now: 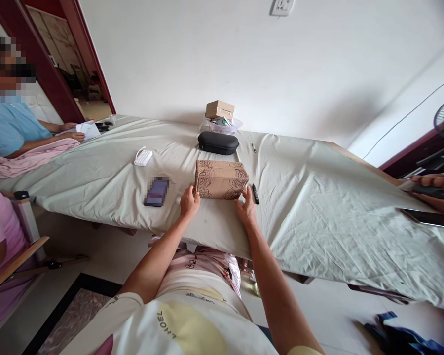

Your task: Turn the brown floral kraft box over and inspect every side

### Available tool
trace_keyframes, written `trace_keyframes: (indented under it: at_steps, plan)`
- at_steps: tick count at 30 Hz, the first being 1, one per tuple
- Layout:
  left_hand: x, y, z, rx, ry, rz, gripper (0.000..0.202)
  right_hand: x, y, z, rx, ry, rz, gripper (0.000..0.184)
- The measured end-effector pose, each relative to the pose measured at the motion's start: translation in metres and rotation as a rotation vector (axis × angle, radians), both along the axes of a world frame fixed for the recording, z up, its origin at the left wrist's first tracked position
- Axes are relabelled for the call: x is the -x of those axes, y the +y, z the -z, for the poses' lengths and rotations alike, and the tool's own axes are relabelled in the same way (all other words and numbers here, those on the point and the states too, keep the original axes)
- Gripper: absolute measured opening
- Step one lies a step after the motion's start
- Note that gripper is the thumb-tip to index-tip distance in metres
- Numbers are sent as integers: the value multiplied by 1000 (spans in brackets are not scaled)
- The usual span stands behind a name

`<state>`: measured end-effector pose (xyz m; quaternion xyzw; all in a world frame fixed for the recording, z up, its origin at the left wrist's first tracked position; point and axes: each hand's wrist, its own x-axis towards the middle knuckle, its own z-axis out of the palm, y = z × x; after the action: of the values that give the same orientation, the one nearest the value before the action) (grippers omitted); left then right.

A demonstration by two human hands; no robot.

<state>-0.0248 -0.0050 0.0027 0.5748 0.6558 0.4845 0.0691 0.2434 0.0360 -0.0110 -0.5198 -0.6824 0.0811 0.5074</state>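
A brown cardboard box (pixel 222 180) with dark scribbled loops drawn on its faces rests on the cloth-covered table straight ahead of me. At its left end, my left hand (pixel 190 202) grips the edge with curled fingers. My right hand (pixel 246 204) holds the lower right corner, thumb toward the front face and fingers along the side. Just right of that hand lies a black marker pen (pixel 255 194). Behind the box sits a black zip case (pixel 218 143).
A phone (pixel 157 191) and a white power bank (pixel 143 157) lie to the left. At the wall, a clear plastic tub (pixel 238 126) carries a smaller box (pixel 219 109). One person holds paper (pixel 89 129) at far left; another person's hands (pixel 434 187) are at far right.
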Motion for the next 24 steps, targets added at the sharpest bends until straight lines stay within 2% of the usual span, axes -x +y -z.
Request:
trace_keyframes:
  at_steps: [4, 8, 13, 17, 21, 24]
  plan:
    - [-2, -3, -4, 137, 137, -22, 17, -1, 0, 2, 96, -150, 9, 75]
    - [-2, -1, 0, 106, 129, -26, 21, -2, -2, 0, 112, -216, 20, 78]
    - [0, 5, 11, -93, 6, -10, 41, -2, -4, -2, 90, -136, 9, 82]
    - [1, 5, 14, -273, -19, 61, 54, 0, -8, -9, -31, -8, -14, 80]
    - [1, 0, 9, -375, -39, 79, 57, 4, -14, -19, -158, 129, -15, 70]
    - [2, -2, 6, -409, -50, 80, 55, 6, -19, -25, -218, 217, -58, 53]
